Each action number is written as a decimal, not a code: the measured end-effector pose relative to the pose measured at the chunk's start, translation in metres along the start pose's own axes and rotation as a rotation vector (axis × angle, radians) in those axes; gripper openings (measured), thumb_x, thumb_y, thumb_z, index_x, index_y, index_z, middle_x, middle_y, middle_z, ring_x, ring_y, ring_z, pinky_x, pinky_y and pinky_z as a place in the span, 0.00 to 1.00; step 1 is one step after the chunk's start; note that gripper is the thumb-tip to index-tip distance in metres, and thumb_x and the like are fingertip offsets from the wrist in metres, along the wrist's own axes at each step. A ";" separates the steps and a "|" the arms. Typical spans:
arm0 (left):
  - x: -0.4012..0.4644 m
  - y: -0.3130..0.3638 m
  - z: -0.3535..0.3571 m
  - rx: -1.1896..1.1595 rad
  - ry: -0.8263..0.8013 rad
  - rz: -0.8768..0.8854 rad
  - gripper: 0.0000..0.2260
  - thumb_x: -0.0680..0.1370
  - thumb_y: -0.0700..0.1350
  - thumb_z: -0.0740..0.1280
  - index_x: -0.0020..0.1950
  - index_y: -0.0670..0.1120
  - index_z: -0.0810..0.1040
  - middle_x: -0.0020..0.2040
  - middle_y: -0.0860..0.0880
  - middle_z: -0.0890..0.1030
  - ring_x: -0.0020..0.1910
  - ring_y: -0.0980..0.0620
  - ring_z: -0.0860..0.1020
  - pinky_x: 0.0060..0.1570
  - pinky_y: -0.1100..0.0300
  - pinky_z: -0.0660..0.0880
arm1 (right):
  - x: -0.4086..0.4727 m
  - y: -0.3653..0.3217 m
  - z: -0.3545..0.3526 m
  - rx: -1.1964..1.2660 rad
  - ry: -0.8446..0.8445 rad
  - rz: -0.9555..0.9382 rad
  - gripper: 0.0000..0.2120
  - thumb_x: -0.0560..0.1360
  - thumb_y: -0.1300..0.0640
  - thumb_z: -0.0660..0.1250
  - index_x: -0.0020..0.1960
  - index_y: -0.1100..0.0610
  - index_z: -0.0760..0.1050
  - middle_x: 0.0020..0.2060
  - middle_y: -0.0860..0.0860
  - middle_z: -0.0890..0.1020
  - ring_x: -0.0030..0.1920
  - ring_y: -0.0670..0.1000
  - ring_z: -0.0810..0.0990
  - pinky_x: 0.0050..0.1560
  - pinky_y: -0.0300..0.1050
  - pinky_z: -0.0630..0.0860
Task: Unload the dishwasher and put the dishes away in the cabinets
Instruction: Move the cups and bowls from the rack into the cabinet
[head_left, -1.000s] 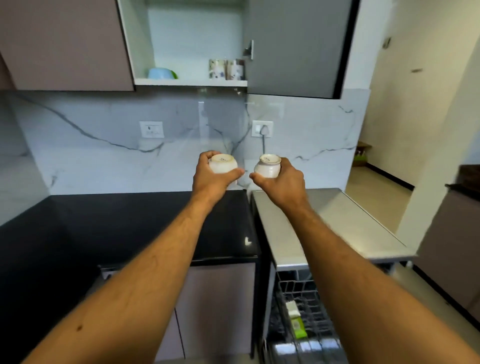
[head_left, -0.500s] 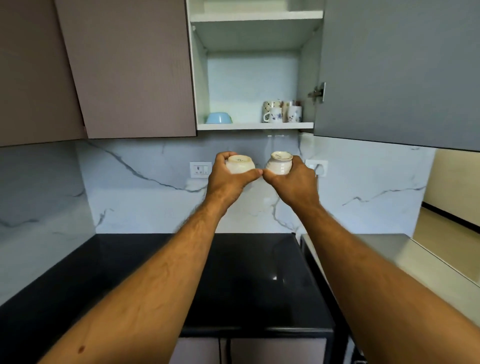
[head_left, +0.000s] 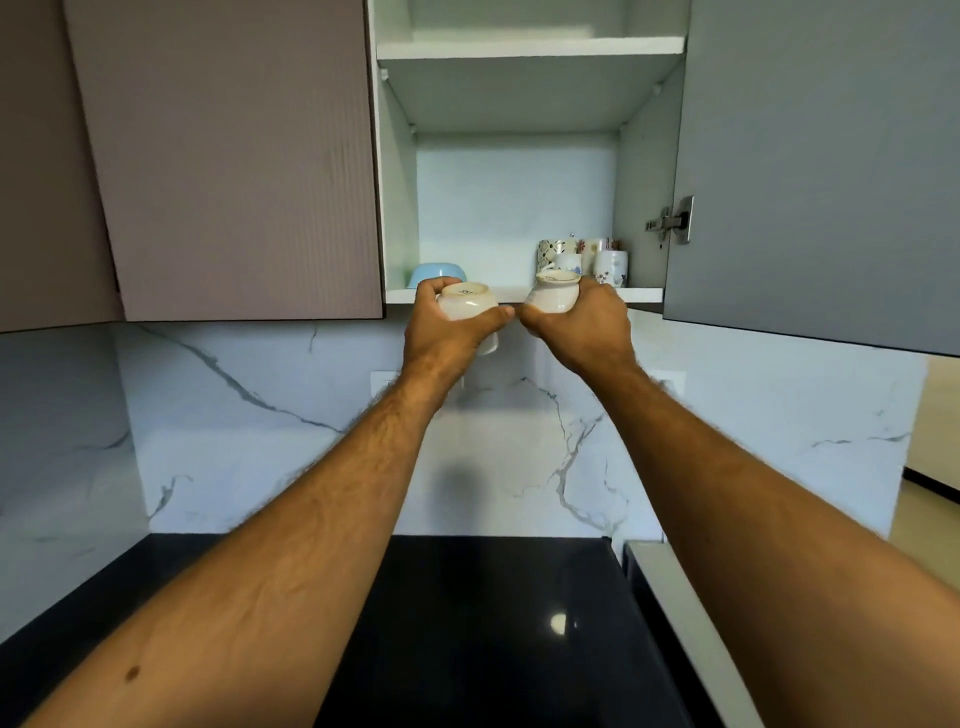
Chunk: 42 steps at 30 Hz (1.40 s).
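Observation:
My left hand (head_left: 447, 332) grips a cream cup (head_left: 466, 306) held upside down, its base facing up. My right hand (head_left: 582, 325) grips a second cream cup (head_left: 551, 297), also base up. Both cups are raised side by side just in front of the lower shelf (head_left: 511, 294) of the open wall cabinet. On that shelf stand a light blue bowl (head_left: 437, 273) at the left and several patterned mugs (head_left: 584, 257) at the right.
The grey cabinet door (head_left: 821, 166) stands open to the right, its hinge (head_left: 672, 221) showing. A closed brown cabinet (head_left: 234, 156) hangs at the left. A higher shelf (head_left: 530, 48) sits above. Below are the black counter (head_left: 488, 623) and marble backsplash (head_left: 260, 441).
Both hands have lifted the cups higher, from counter-backsplash height up to the cabinet's lower shelf edge. My view has tilted up, and the dishwasher has left the frame.

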<state>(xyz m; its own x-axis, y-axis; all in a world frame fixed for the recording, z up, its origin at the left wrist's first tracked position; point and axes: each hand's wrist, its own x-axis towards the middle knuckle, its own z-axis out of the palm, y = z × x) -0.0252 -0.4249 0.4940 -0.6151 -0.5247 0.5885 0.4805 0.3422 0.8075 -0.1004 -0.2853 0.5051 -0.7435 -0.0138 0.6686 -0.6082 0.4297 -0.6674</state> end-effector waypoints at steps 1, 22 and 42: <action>0.013 -0.003 0.006 -0.012 0.002 0.004 0.28 0.65 0.48 0.81 0.58 0.53 0.70 0.50 0.57 0.77 0.49 0.58 0.78 0.51 0.55 0.80 | 0.014 0.003 0.004 -0.002 0.004 -0.006 0.39 0.54 0.30 0.68 0.58 0.53 0.78 0.49 0.52 0.81 0.48 0.53 0.81 0.48 0.52 0.82; 0.234 -0.047 0.126 0.343 -0.144 -0.095 0.42 0.54 0.67 0.76 0.63 0.50 0.72 0.58 0.51 0.78 0.55 0.49 0.78 0.56 0.53 0.78 | 0.233 0.068 0.062 -0.239 0.010 0.033 0.33 0.63 0.33 0.73 0.58 0.56 0.77 0.52 0.54 0.81 0.52 0.57 0.81 0.46 0.48 0.77; 0.252 -0.062 0.201 0.448 -0.372 -0.125 0.37 0.60 0.57 0.83 0.63 0.44 0.75 0.60 0.46 0.80 0.57 0.46 0.78 0.55 0.55 0.77 | 0.246 0.095 0.051 -0.321 0.073 0.234 0.36 0.72 0.52 0.76 0.70 0.60 0.59 0.63 0.59 0.75 0.64 0.61 0.75 0.58 0.53 0.75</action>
<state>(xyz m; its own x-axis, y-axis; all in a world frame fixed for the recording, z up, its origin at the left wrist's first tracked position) -0.3355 -0.4220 0.6001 -0.8665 -0.3013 0.3979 0.1299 0.6336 0.7627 -0.3552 -0.2940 0.5896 -0.8229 0.1771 0.5399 -0.2982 0.6742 -0.6757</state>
